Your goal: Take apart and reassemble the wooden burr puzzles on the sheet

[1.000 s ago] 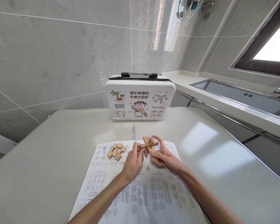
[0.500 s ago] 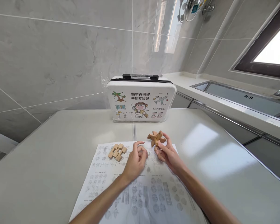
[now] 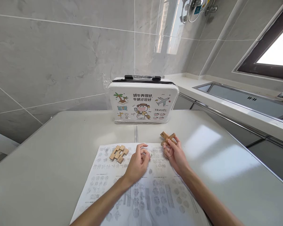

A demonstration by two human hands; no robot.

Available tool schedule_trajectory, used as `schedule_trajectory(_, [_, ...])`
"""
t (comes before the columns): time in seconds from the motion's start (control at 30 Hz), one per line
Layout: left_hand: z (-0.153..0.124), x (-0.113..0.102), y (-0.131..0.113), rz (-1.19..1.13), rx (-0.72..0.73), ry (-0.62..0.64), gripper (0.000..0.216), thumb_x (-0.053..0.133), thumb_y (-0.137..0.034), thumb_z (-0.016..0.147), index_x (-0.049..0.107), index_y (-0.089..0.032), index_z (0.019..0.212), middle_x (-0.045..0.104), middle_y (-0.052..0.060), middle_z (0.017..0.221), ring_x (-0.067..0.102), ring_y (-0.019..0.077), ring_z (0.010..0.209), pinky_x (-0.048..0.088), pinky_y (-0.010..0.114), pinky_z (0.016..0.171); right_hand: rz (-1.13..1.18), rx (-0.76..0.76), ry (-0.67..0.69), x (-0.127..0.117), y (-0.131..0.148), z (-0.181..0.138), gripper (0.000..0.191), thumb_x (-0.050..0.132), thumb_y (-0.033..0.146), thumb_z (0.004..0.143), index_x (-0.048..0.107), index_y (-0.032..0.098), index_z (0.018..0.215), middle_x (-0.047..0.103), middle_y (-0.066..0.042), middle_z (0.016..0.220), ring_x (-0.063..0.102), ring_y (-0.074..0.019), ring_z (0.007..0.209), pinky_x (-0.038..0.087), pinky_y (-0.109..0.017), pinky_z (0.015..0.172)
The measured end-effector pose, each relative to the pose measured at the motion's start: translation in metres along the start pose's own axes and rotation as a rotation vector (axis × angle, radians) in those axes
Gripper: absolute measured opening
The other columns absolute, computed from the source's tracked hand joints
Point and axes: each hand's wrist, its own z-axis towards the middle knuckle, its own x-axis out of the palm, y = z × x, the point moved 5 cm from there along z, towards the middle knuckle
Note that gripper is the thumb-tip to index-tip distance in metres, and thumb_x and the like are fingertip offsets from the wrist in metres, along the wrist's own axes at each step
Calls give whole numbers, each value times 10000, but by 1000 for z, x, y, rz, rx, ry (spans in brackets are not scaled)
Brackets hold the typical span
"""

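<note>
Held in my right hand [image 3: 176,154] is a wooden interlocking puzzle [image 3: 168,137] of crossed bars, pinched between thumb and fingers just past the paper's upper right edge. One bar's end bears a dark mark. My left hand [image 3: 139,160] rests on the printed instruction sheet [image 3: 118,188], fingers loosely bent and apart, the index stretched further forward. Nothing shows in it. To its left, a second wooden puzzle [image 3: 119,153] of joined blocks lies flat on the sheet. Rows of small puzzle drawings cover the paper, partly hidden by my forearms.
A white cartoon-printed case [image 3: 143,102] in clear plastic stands at the back of the light table [image 3: 61,150], against the grey tiled wall. On the right runs a counter with a sink [image 3: 245,97]. A seam crosses the table behind the sheet.
My right hand has moved right with the wooden puzzle, which has turned to show another side. My left hand has barely shifted. The block puzzle lies where it was.
</note>
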Motion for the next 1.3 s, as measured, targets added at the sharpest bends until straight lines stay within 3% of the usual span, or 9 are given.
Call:
schedule_trajectory(0.2, [-1, 0, -2, -7, -23, 11, 277, 434, -412, 1081, 423, -233, 1292, 616, -28, 842, 504, 143, 614, 410, 280, 622, 79, 20, -2, -6, 5, 4, 471, 847, 357, 810, 470, 279, 1082, 668, 44, 731, 377, -60, 429, 355, -155, 415])
schedule_trajectory(0.3, [-1, -1, -3, -7, -24, 9, 275, 435, -409, 1079, 425, -231, 1289, 614, -27, 838, 505, 144, 615, 411, 280, 621, 77, 15, -9, -8, 7, 5, 466, 842, 353, 808, 473, 280, 1083, 674, 45, 734, 388, -60, 419, 358, -156, 403])
schedule_trajectory(0.43, [-1, 0, -3, -4, -22, 9, 272, 438, -405, 1075, 429, -233, 1286, 617, -27, 835, 508, 144, 605, 406, 280, 609, 24, 15, -28, -8, 9, 3, 584, 831, 406, 819, 460, 300, 1258, 698, 47, 744, 428, -80, 404, 325, -166, 361])
schedule_trajectory(0.6, [0, 0, -5, 7, -15, 7, 266, 435, -394, 1075, 428, -225, 1280, 614, -24, 830, 510, 143, 608, 408, 282, 616, -71, -24, -54, -3, 15, -6, 889, 802, 455, 855, 264, 348, 1555, 720, 52, 746, 465, -104, 406, 346, -189, 364])
schedule_trajectory(0.73, [0, 0, -5, 16, -10, 5, 258, 434, -385, 1074, 427, -223, 1276, 614, -26, 825, 516, 143, 609, 411, 283, 621, -159, -106, -52, 2, 21, -12, 930, 772, 481, 881, 225, 349, 1621, 719, 46, 757, 487, -115, 413, 385, -222, 390])
schedule_trajectory(0.9, [0, -1, -5, 16, -6, 4, 262, 446, -416, 1074, 452, -230, 1258, 626, -19, 828, 539, 147, 607, 405, 275, 595, -306, -191, 2, 10, 17, -15, 657, 697, 481, 934, 416, 302, 1501, 686, 49, 740, 470, -109, 400, 380, -244, 410])
schedule_trajectory(1.0, [0, -1, -4, 22, 6, 6, 255, 451, -410, 1074, 468, -228, 1253, 634, -15, 826, 551, 147, 613, 412, 269, 593, -418, -154, 88, 17, 3, -16, 430, 651, 433, 943, 529, 251, 1313, 679, 48, 733, 470, -98, 401, 363, -236, 423])
schedule_trajectory(1.1, [-2, -1, -5, 58, 23, 10, 245, 452, -396, 1077, 489, -227, 1251, 641, -12, 812, 575, 152, 624, 429, 268, 597, -530, -104, 180, 24, -11, -18, 323, 618, 396, 929, 556, 220, 1191, 686, 40, 725, 488, -97, 411, 401, -244, 465])
schedule_trajectory(1.3, [-6, -10, -26, 399, 198, 56, 178, 464, -297, 1064, 589, -245, 1179, 707, 12, 852, 630, 176, 673, 477, 308, 665, -725, -169, 313, 33, -21, -21, 186, 517, 357, 947, 592, 228, 1057, 649, 49, 673, 510, -123, 452, 435, -263, 510])
